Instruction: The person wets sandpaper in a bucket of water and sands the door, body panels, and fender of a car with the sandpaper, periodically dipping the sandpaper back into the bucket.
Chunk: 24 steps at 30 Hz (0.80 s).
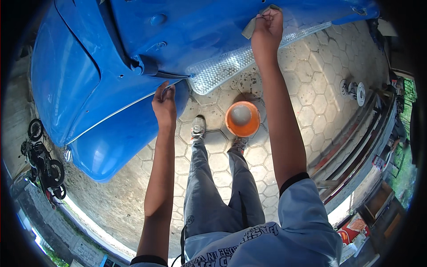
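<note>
A blue car body (191, 31) fills the upper left, with a rounded fender (120, 151) below its pale trim line. Up at the door panel, my right hand (269, 29) is closed on a folded grey-brown sheet (250, 27) held against the paint. Whether it is cloth or sandpaper, I cannot tell. My left hand (164, 104) is at the fender's upper edge, below the door hinge (144, 66). Its fingers are loosely bent, with the thumb apart, and I see nothing held. A textured metal running board (218, 73) runs along the car's lower side between my hands.
An orange bucket (242, 127) with cloudy liquid stands by my feet on hexagonal paving (218, 155). Long slats or beams (356, 142) lie at the right, near a metal hub-like part (360, 93). A motorcycle (42, 164) is parked at the far left.
</note>
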{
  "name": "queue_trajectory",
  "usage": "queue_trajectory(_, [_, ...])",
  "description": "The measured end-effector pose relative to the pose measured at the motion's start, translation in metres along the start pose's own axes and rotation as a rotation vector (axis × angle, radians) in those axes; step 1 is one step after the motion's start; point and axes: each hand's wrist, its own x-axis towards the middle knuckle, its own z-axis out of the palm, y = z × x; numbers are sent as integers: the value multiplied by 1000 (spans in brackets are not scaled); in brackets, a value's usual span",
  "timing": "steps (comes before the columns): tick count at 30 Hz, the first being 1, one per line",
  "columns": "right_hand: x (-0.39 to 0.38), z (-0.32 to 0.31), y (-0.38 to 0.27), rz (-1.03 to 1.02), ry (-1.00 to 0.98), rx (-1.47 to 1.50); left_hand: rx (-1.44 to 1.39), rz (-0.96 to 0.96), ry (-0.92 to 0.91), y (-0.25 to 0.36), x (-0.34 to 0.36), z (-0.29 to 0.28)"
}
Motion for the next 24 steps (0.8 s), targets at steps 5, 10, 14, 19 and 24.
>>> queue_trajectory(5, [-6,-48,111,372,352,93,-6,2,-83,14,0,30])
queue_trajectory(10, [-28,3,53,459,372,280,96,22,-148,13,6,-4])
queue_trajectory(14, [-56,67,5,20,169,74,150,94,-157,1,22,-17])
queue_trajectory(19, [-106,53,112,538,300,160,119,134,-300,3,20,10])
queue_trajectory(24, [-91,60,69,687,395,660,171,140,-318,-7,41,-21])
